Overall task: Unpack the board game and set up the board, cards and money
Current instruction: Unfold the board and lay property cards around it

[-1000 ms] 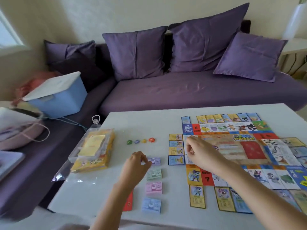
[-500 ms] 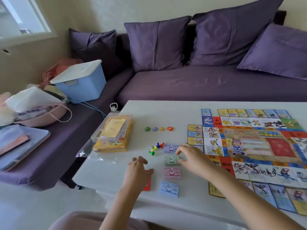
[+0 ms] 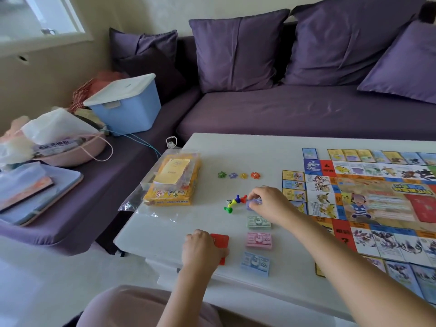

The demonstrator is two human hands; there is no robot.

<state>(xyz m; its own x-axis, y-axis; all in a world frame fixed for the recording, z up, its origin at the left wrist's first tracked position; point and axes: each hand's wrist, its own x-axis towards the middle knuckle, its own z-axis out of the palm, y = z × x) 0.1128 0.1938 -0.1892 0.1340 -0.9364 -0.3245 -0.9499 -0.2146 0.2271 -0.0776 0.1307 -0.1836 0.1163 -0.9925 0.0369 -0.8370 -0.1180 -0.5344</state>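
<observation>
While leaning over the white surface, pinching the purple money stack with right hand, fingers curled over its top. Stack lying flat on the surface. Gripping the red card stack with left hand, knuckles bent, thumb across the near edge. Also flat on the surface.

Between the hands, slightly right of left hand: green money stack, pink money stack and blue money stack, in one column running back toward the body, each apart from the next.

Just left of right hand: coloured pawns bunched with a small die. Can't tell whether touching the purple stack.

Beyond right hand: four star tokens in a row, green, purple, yellow, orange.

Far left of both hands: yellow game box in clear plastic, yellow booklet on top.

Right of right hand, partly under the forearm: game board laid flat, cards lined along its left, far and near edges.
</observation>
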